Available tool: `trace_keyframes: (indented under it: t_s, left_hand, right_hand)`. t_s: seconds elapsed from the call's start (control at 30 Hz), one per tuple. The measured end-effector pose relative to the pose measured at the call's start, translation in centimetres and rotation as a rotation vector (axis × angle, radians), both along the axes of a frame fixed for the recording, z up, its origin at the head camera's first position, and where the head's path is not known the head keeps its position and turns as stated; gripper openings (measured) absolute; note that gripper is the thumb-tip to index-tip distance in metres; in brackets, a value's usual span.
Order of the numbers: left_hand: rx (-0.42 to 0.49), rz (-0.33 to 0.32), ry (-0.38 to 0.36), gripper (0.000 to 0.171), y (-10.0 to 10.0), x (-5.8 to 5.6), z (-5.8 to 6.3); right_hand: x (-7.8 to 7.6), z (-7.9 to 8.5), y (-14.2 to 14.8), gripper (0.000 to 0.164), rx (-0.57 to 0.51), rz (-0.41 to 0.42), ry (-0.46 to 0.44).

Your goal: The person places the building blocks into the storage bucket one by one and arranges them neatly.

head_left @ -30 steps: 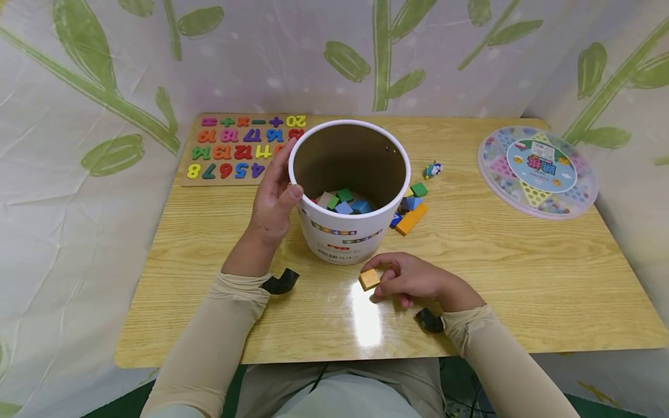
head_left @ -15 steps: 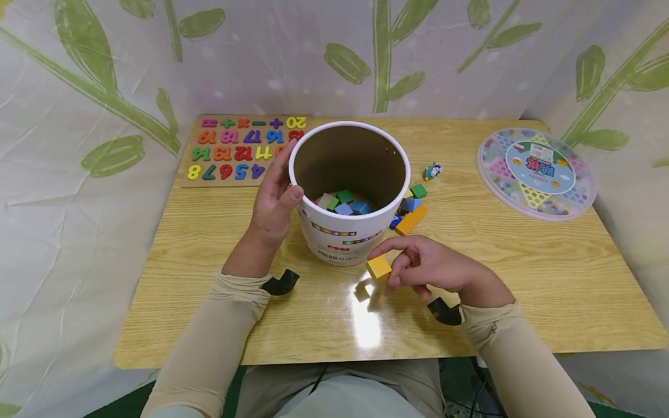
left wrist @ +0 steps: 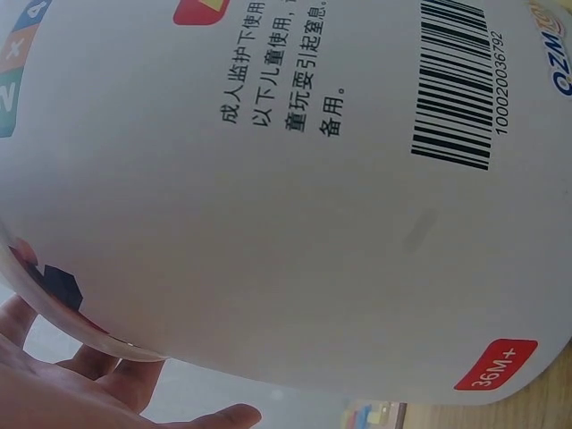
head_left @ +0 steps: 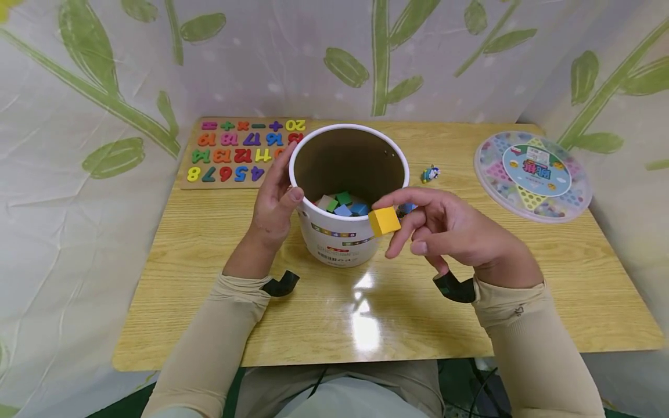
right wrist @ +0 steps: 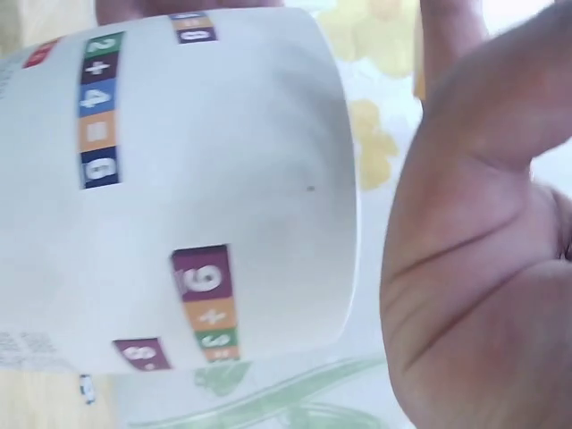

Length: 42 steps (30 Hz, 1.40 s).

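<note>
A white bucket (head_left: 334, 241) stands upright on the wooden table, its wall filling most of the left wrist view. Inside lie several coloured blocks (head_left: 343, 210), green and blue among them. My left hand (head_left: 273, 209) holds the bucket at its left side, the thumb near the rim and the fingers along the outer wall. Between the index and middle fingers of my right hand (head_left: 460, 232), a yellow block (head_left: 385, 221) is pinched. It overlaps the bucket's right front rim in the head view. The right wrist view shows the right palm beside the bucket, with the block mostly out of sight.
A board of coloured numbers (head_left: 230, 152) lies behind the left hand. At the right is a round clear case (head_left: 533, 176), and a small blue figure (head_left: 430, 173) stands behind the bucket's right side. Blue blocks (head_left: 409, 208) beside the bucket are mostly hidden by the right hand.
My right hand has lifted the yellow block from low over the table near the bucket's base, up and rightward to rim height. The left hand and bucket have stayed in place.
</note>
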<state>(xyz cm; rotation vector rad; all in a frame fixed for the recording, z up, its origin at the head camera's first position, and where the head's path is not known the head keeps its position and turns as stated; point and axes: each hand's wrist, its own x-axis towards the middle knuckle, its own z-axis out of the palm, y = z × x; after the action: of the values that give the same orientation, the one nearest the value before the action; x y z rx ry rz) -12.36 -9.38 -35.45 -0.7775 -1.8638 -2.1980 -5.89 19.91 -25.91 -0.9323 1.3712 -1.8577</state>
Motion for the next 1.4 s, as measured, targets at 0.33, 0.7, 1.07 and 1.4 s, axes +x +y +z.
trace_keyframes:
  t_s: [0.33,0.7,1.07,1.4]
  left_hand:
    - [0.004,-0.010,-0.032,0.083,0.2,0.1,-0.1]
    - [0.014,-0.011,-0.032,0.083,0.1,0.2,0.0]
    - [0.022,-0.002,0.008,0.084,-0.1,0.0,0.0]
    - [0.020,-0.010,-0.015,0.086,-0.2,0.0,-0.2]
  right_hand:
    - [-1.6,0.3,-0.3,0.059,-0.062,-0.175,-0.036]
    - [-2.1,-2.3,2.9,0.056,-0.145,-0.268,-0.082]
    - [-5.2,-11.4,7.6,0.044,0.294,-0.629,-0.273]
    - [-8.0,-16.3,9.6,0.062,0.449,-0.553,-0.514]
